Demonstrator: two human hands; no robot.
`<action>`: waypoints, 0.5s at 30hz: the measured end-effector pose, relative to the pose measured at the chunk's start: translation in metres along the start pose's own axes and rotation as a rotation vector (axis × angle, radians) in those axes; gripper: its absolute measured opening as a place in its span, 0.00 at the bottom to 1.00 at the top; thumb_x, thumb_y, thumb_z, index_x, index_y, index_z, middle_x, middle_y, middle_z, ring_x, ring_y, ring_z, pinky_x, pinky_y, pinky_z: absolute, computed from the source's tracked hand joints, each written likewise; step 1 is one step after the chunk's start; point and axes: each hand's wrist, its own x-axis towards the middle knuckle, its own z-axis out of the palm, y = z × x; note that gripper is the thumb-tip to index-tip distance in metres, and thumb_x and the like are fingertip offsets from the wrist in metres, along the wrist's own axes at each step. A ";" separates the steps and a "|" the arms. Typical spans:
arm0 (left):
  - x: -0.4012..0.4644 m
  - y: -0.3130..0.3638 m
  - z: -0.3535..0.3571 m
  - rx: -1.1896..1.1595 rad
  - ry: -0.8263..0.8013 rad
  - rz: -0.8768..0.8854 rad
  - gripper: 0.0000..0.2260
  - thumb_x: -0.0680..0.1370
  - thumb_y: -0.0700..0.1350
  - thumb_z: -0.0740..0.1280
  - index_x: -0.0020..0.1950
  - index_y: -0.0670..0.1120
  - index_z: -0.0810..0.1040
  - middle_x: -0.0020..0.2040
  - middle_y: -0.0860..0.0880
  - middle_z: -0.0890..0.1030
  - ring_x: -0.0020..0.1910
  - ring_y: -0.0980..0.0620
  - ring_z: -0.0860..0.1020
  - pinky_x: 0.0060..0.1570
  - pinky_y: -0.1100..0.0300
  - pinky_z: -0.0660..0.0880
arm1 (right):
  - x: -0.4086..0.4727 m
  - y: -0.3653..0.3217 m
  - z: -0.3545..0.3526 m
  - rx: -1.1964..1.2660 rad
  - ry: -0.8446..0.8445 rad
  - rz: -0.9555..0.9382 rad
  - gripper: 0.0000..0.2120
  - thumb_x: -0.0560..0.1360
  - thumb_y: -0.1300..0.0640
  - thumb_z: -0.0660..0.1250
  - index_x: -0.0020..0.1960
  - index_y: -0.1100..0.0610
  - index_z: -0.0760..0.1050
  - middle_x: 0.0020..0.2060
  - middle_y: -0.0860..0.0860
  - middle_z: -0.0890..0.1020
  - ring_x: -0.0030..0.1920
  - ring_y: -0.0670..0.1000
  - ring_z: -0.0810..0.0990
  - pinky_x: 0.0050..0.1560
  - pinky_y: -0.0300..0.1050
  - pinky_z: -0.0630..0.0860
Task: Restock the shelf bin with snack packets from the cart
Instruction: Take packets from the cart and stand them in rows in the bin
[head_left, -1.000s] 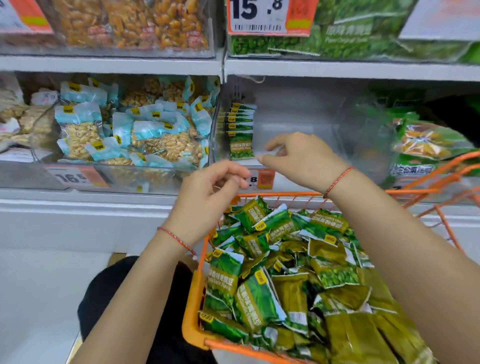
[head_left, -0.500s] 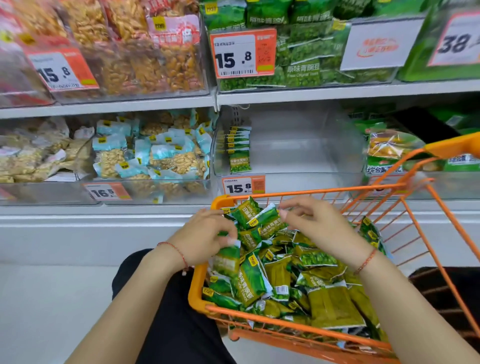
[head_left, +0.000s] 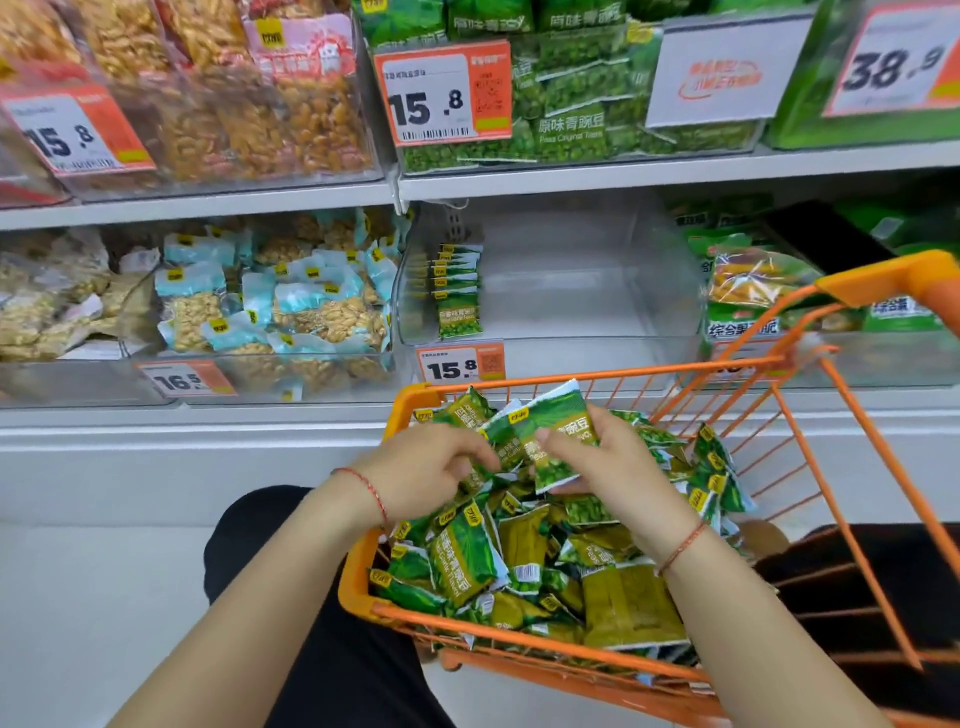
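I'm gathering green pea packets (head_left: 558, 447) over the orange cart (head_left: 613, 660): my right hand (head_left: 613, 467) pinches one, my left hand (head_left: 431, 467) curls around others. Next, lift them toward twelve o'clock into the near-empty clear bin (head_left: 571, 291), beside the standing row (head_left: 457, 291).

2 hands (head_left: 431, 467), 1 cart (head_left: 597, 371), 5 price tags (head_left: 449, 366) (pkts too many to count)

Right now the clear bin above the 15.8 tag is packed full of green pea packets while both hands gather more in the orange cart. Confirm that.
Not quite. The head view shows the clear bin mostly bare, with only a short row of green pea packets at its left side. The rest holds: the left hand and right hand both grip packets over the orange cart.
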 end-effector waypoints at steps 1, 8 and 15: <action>-0.002 -0.002 0.004 0.054 -0.126 0.020 0.12 0.80 0.42 0.62 0.62 0.53 0.77 0.65 0.54 0.75 0.66 0.55 0.71 0.66 0.57 0.67 | 0.000 0.000 -0.002 0.076 0.019 0.034 0.33 0.77 0.54 0.66 0.76 0.59 0.54 0.73 0.53 0.62 0.63 0.53 0.74 0.42 0.38 0.81; -0.007 -0.006 0.008 0.009 -0.144 0.077 0.05 0.76 0.46 0.69 0.43 0.55 0.76 0.64 0.55 0.73 0.64 0.59 0.68 0.65 0.62 0.62 | 0.006 0.006 -0.012 0.519 0.041 0.152 0.36 0.75 0.60 0.68 0.77 0.59 0.52 0.75 0.49 0.58 0.62 0.46 0.68 0.55 0.48 0.77; 0.012 0.033 -0.015 -0.799 0.314 -0.020 0.06 0.78 0.37 0.66 0.42 0.46 0.76 0.33 0.52 0.76 0.29 0.64 0.75 0.31 0.69 0.75 | 0.005 0.003 -0.010 0.566 -0.103 0.148 0.40 0.65 0.41 0.74 0.71 0.57 0.66 0.66 0.50 0.75 0.63 0.47 0.76 0.50 0.48 0.80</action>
